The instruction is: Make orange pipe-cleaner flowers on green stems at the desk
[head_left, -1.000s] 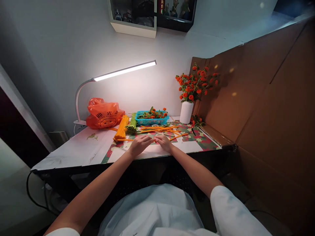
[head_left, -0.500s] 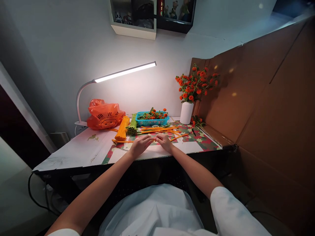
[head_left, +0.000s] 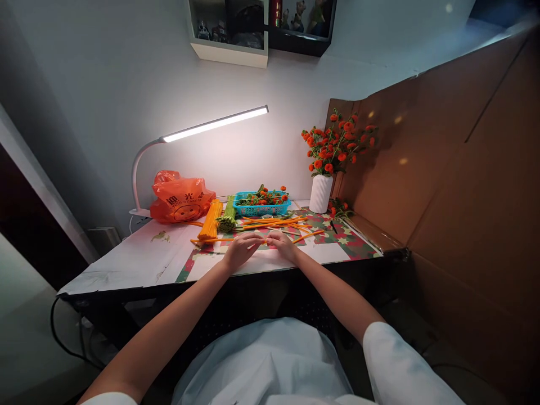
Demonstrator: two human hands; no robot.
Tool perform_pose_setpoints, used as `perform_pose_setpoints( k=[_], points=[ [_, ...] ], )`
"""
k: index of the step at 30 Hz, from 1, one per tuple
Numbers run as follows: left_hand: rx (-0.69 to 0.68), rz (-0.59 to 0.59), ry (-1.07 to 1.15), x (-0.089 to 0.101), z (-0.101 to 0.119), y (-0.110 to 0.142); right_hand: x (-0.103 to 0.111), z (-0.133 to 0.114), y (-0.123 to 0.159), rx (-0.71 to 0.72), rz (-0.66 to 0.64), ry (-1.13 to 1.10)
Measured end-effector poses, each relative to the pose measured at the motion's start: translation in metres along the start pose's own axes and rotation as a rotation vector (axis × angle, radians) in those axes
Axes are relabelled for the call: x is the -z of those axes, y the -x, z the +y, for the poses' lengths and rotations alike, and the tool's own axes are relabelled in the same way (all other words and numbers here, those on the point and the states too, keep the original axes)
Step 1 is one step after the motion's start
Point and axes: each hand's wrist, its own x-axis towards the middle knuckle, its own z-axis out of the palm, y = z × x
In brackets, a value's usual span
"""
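Observation:
Both hands meet low over the front of the table, fingertips almost touching. My left hand [head_left: 243,250] is closed in a pinch, and from it an orange pipe cleaner [head_left: 217,241] sticks out to the left. My right hand [head_left: 282,247] pinches too, with a bit of orange showing between the two sets of fingertips. Another orange length [head_left: 310,235] shows just past my right hand; whether it is the same piece is hidden. Several loose orange pipe cleaners [head_left: 274,221] lie behind the hands. A thick orange bundle [head_left: 210,220] and a green bundle [head_left: 228,216] lie to the left.
A turquoise basket [head_left: 262,210] holds orange flowers with green leaves. Behind it on the right stands a white ribbed vase [head_left: 321,194] of orange flowers [head_left: 329,149]. An orange plastic bag [head_left: 181,198] sits under a lit lamp [head_left: 217,124]. Cardboard [head_left: 442,157] walls the right side.
The left end of the orange pipe cleaner has shifted slightly. Both hands stay in nearly the same place, still pinching; the view has shifted a little.

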Motion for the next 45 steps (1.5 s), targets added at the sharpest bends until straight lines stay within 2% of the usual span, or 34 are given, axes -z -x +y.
perform_pose_setpoints(
  k=[6, 12, 17, 21, 24, 27, 30, 34, 38, 42, 45],
  points=[
    [-0.072, 0.062, -0.037, 0.000, 0.001, 0.000, -0.002, -0.002, -0.002, -0.041, -0.030, -0.142],
    [-0.019, 0.020, -0.013, 0.002, 0.004, -0.001, -0.003, -0.005, -0.002, -0.046, -0.035, -0.055],
    [0.153, 0.043, 0.087, -0.001, 0.005, -0.002, -0.005, 0.001, -0.002, 0.008, 0.029, 0.072],
    [0.390, 0.023, 0.170, -0.003, 0.001, -0.001, -0.007, -0.001, 0.001, 0.139, 0.119, 0.329],
    [0.588, -0.080, 0.360, -0.003, -0.006, 0.001, -0.008, -0.006, 0.004, 0.311, 0.109, 0.603],
    [0.661, -0.208, 0.483, 0.000, -0.010, 0.004, -0.009, -0.010, 0.005, 0.404, 0.014, 0.807],
    [0.548, -0.169, 0.332, 0.002, -0.010, 0.006, -0.009, -0.010, 0.005, 0.383, -0.013, 0.805],
    [0.307, -0.083, 0.028, 0.001, -0.003, 0.006, -0.005, -0.004, 0.004, 0.241, 0.028, 0.552],
    [0.129, -0.121, -0.144, 0.003, 0.004, 0.004, -0.001, 0.001, 0.003, 0.137, 0.016, 0.345],
    [0.056, -0.146, -0.240, 0.007, 0.007, 0.001, -0.001, 0.002, 0.003, 0.074, -0.005, 0.243],
    [0.080, -0.162, -0.223, 0.007, 0.007, 0.003, -0.001, 0.001, 0.004, 0.056, -0.017, 0.261]
  ],
)
